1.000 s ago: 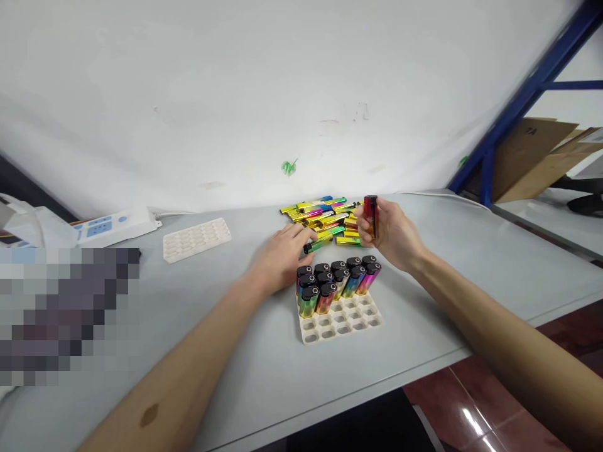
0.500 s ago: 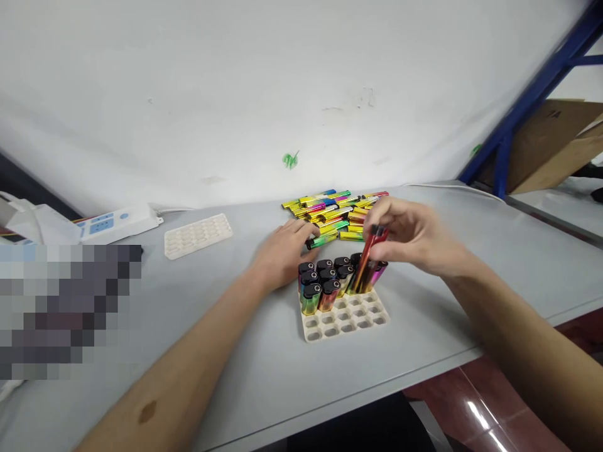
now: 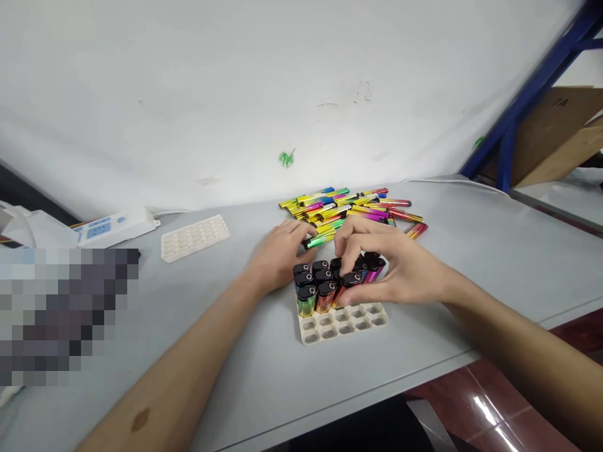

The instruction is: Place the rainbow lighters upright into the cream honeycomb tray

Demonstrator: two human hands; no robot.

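Note:
My right hand (image 3: 400,260) is closed on a black-topped red lighter (image 3: 351,280), which stands upright at the third spot of the front row in the cream tray (image 3: 346,328). Its lower body is largely behind my fingers. Several other metallic-coloured lighters, such as a green one (image 3: 307,302) and an orange-red one (image 3: 326,297), stand upright in the tray's far rows. My left hand (image 3: 280,254) rests on the table beyond the tray's left corner. Its thumb and fingers close around the black end of a green-yellow lighter (image 3: 325,237) lying at the pile's near edge.
A pile of shiny lighters (image 3: 339,207) lies against the wall. Left of it is a second cream tray (image 3: 195,237), with a white power strip (image 3: 113,225) farther left. A white cable (image 3: 452,181) runs along the back right. Blue shelving (image 3: 522,107) and cardboard boxes (image 3: 556,135) stand right.
My right hand has moved down and toward me, bringing the red lighter from above the tray to its front row. My left hand stays by the green-yellow lighter.

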